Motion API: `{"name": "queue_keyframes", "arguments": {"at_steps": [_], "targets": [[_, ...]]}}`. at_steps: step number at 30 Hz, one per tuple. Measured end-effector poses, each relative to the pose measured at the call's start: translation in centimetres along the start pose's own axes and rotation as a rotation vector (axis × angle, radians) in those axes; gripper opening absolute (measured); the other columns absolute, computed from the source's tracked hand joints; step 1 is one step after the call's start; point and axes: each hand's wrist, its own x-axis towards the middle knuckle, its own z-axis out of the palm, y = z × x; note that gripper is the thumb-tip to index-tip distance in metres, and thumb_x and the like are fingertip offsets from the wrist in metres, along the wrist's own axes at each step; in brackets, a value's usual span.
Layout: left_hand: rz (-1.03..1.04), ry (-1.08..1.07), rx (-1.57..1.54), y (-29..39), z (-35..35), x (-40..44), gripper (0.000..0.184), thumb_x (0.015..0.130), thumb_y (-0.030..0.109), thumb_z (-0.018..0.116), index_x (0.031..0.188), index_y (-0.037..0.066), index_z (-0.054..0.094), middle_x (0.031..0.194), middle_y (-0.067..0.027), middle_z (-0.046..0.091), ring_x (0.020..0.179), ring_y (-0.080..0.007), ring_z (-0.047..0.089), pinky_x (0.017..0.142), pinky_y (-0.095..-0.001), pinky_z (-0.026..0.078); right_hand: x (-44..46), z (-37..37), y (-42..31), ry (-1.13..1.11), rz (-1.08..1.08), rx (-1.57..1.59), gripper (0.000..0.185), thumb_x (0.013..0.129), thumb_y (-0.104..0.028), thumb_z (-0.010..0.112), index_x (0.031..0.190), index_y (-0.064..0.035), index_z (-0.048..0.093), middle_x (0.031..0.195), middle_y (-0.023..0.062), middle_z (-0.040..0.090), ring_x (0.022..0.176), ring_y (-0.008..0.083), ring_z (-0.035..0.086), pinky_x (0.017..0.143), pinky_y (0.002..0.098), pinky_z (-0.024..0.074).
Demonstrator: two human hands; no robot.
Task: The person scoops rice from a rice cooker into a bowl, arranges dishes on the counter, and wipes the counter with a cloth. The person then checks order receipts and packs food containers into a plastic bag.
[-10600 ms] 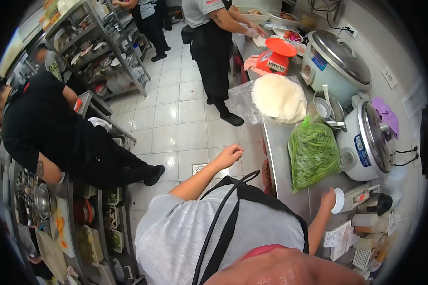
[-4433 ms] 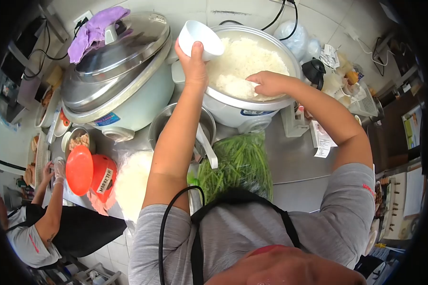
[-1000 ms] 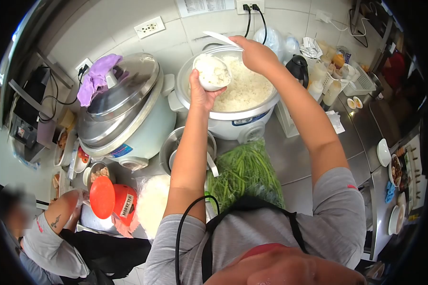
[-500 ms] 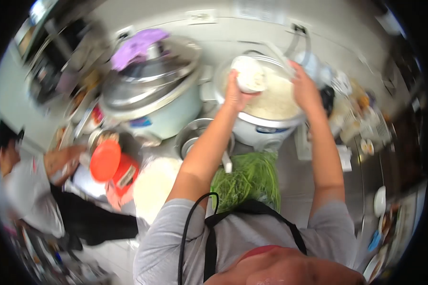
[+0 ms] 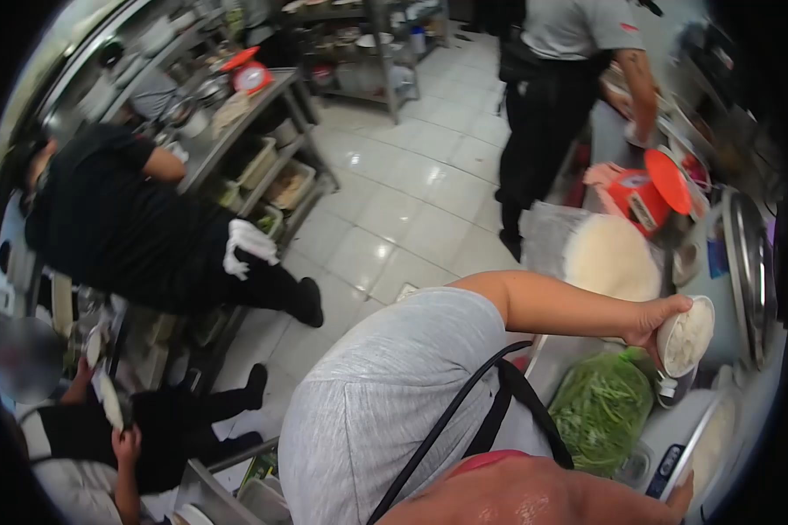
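My left hand (image 5: 650, 325) is closed around a white bowl (image 5: 709, 306) filled with rice (image 5: 687, 337), tilted toward the cookers. At the lower right edge, only a small part of my right hand (image 5: 681, 495) shows beside the open rice cooker (image 5: 665, 472); its fingers are hidden. The paddle seen earlier cannot be made out. Below the bowl lies a clear bag of long green vegetables (image 5: 600, 407). A metal pot, mostly covered, sits just under my left hand.
A bag of white grains (image 5: 611, 254) and a red scale (image 5: 635, 197) stand beyond my forearm. The large lidded cooker (image 5: 718, 249) is at right. One person (image 5: 556, 87) works past the scale; others (image 5: 140, 210) work at left by a metal counter (image 5: 236, 122). Tiled floor (image 5: 394, 210) lies between.
My view has swung left, bringing the aisle and more people into sight. The bowl has moved away from above the open cooker, still in my left hand. My right hand is now mostly hidden.
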Motion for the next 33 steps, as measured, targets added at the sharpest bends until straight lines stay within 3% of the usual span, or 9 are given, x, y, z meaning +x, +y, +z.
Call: {"name": "queue_keyframes", "arguments": {"at_steps": [5,9,14,18,22,26,30,31,33], "targets": [[0.053,0.249,-0.038,1.1,-0.9,-7.9,0.080,0.063,0.066,0.039,0.122,0.012,0.036,0.122,-0.0156,0.040,0.111,-0.0409,0.036,0.086,-0.0631,0.021,0.8,-0.1,-2.4,0.022,-0.101,0.121,0.042,0.081,-0.015,0.032,0.120,-0.0048,0.039,0.108,0.0143,0.049,0.094,0.0225,0.046,0.080,0.0286,0.0335],[0.139,0.297,-0.087,1.9,-1.2,-12.4,0.082,0.061,0.067,0.043,0.123,0.014,0.035,0.123,-0.0136,0.040,0.113,-0.0400,0.034,0.087,-0.0625,0.021,0.7,-0.7,-4.0,0.050,-0.132,0.211,0.042,0.081,-0.017,0.034,0.121,-0.0055,0.038,0.105,0.0115,0.050,0.089,0.0190,0.046,0.074,0.0264,0.0334],[0.166,0.412,-0.062,3.8,-0.6,-17.3,0.079,0.061,0.068,0.042,0.123,0.019,0.036,0.122,-0.0094,0.042,0.111,-0.0350,0.039,0.087,-0.0585,0.026,0.3,-1.1,-3.8,0.062,-0.101,0.328,0.044,0.081,-0.020,0.037,0.122,-0.0064,0.037,0.101,0.0080,0.051,0.082,0.0145,0.046,0.067,0.0237,0.0334],[0.209,0.435,-0.067,4.9,-1.4,-21.1,0.072,0.064,0.066,0.042,0.119,0.020,0.039,0.117,-0.0068,0.047,0.104,-0.0284,0.047,0.081,-0.0529,0.037,0.0,-1.7,-2.6,0.083,-0.038,0.471,0.045,0.081,-0.023,0.039,0.123,-0.0071,0.036,0.098,0.0051,0.052,0.076,0.0110,0.045,0.061,0.0216,0.0334],[0.251,0.554,-0.116,5.1,-1.7,-22.6,0.075,0.061,0.068,0.042,0.119,0.020,0.040,0.113,-0.0064,0.050,0.098,-0.0274,0.050,0.076,-0.0485,0.040,-0.2,-2.8,0.8,0.134,0.056,0.702,0.047,0.081,-0.025,0.041,0.124,-0.0077,0.035,0.096,0.0023,0.053,0.070,0.0075,0.045,0.056,0.0194,0.0333],[0.216,0.544,-0.163,4.7,-2.8,-21.5,0.080,0.057,0.067,0.045,0.122,0.020,0.038,0.123,-0.0073,0.041,0.110,-0.0301,0.040,0.087,-0.0543,0.028,-1.5,-3.9,5.9,0.187,0.100,0.987,0.049,0.081,-0.028,0.043,0.125,-0.0084,0.034,0.093,-0.0006,0.054,0.065,0.0039,0.045,0.050,0.0172,0.0333],[0.171,0.524,-0.134,3.9,-0.4,-18.9,0.080,0.063,0.067,0.040,0.124,0.015,0.034,0.122,-0.0099,0.041,0.111,-0.0312,0.040,0.088,-0.0529,0.029,-2.4,-9.9,-3.1,0.095,-0.073,1.171,0.051,0.081,-0.030,0.045,0.126,-0.0091,0.034,0.090,-0.0034,0.055,0.059,0.0004,0.045,0.044,0.0151,0.0333],[0.168,0.528,-0.159,3.4,-0.9,-18.3,0.076,0.063,0.066,0.042,0.120,0.015,0.038,0.117,-0.0089,0.046,0.104,-0.0298,0.046,0.079,-0.0478,0.039,-2.7,-10.4,-6.2,0.061,-0.249,1.235,0.050,0.080,-0.028,0.044,0.125,-0.0077,0.034,0.079,-0.0049,0.054,0.047,-0.0003,0.035,0.037,0.0154,0.0265],[0.163,0.504,-0.215,2.3,-0.8,-17.5,0.071,0.066,0.063,0.043,0.119,0.015,0.037,0.115,-0.0089,0.047,0.100,-0.0292,0.050,0.072,-0.0466,0.045,-5.1,-13.1,-13.8,-0.144,-0.429,1.261,0.048,0.078,-0.024,0.046,0.121,-0.0064,0.039,0.073,-0.0040,0.050,0.041,0.0016,0.034,0.035,0.0158,0.0266]]}}
